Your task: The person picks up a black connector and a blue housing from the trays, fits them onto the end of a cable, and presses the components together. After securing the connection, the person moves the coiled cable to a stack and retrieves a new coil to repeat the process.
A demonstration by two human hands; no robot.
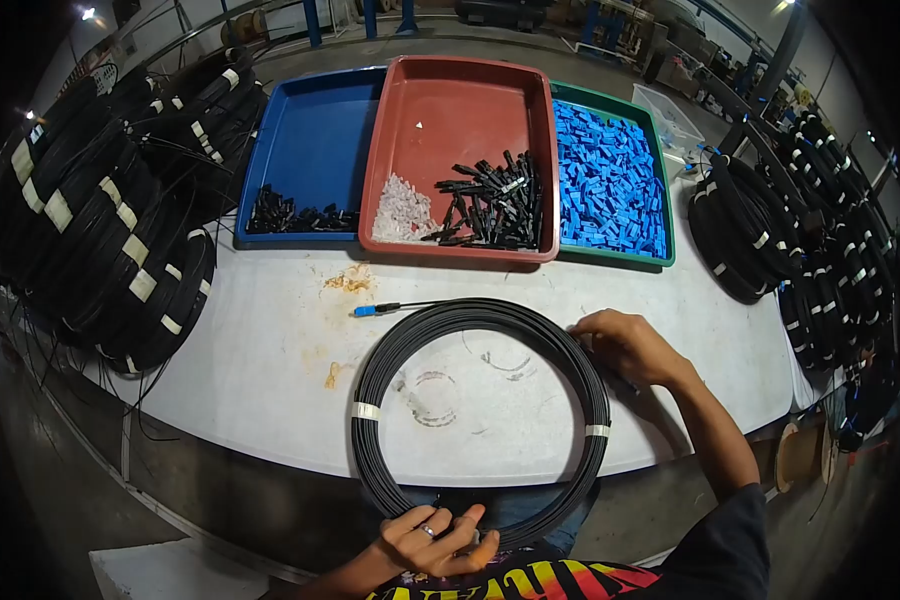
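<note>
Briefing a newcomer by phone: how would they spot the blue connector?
At the white table, nearer than the red tray, is a black cable coil. The blue connector sits at its upper left, on a cable end, unlike the blue pieces in the green tray.

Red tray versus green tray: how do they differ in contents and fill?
The red tray holds clear pieces and black pieces; the green tray shows only blue pieces.
Much of the red tray's floor is bare, while the green tray's is almost wholly covered.
The red tray's outline is complete; the green tray's left side is hidden behind it.
Both are shallow and open-topped.
</note>
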